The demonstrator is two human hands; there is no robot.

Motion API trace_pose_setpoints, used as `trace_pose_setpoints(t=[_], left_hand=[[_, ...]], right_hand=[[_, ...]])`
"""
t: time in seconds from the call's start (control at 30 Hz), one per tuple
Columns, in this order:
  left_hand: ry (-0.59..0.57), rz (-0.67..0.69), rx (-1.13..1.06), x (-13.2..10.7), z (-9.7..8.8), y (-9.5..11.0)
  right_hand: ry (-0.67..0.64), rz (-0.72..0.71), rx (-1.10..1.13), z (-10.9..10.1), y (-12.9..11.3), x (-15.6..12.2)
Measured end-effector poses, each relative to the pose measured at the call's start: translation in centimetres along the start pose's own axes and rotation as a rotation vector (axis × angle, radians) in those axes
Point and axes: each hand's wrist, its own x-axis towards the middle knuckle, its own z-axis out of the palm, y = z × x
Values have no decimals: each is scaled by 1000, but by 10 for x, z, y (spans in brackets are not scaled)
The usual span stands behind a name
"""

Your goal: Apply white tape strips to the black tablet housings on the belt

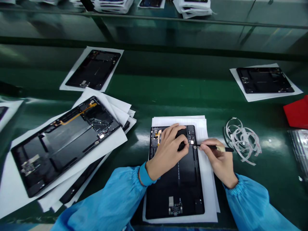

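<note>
A tablet's black back housing [187,179], inner side up, lies on white sheets [209,192] in front of me. My left hand [169,149] rests over its upper part, thumb and index finger pinched together; anything between them is too small to make out. In my right hand [218,157], at the housing's right edge, thumb and fingers grip slim black tweezers [213,147] with a cream band. Their tip points left, close to a small white square part [192,141] and my left fingertips. An orange flex cable [158,136] shows beside my left hand.
Left of me is a stack of housings [69,141] with paper between them. Two more housings lie farther back, one left [95,69], one right [266,80]. Curled strips [242,138] lie right of my right hand, near a red box [297,112]. A shelf [154,19] runs behind.
</note>
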Motion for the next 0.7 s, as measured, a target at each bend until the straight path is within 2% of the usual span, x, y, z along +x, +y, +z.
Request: trace_pose_setpoints(t=[0.27, 0.47, 0.7], left_hand=[[6, 2, -18, 0, 0, 0], [33, 0, 18, 1, 3, 1], [35, -16, -3, 3, 4, 0]], right_hand=[[24, 31, 3, 0, 0, -1], [90, 55, 59, 3, -3, 2], [10, 50, -14, 5, -5, 7]])
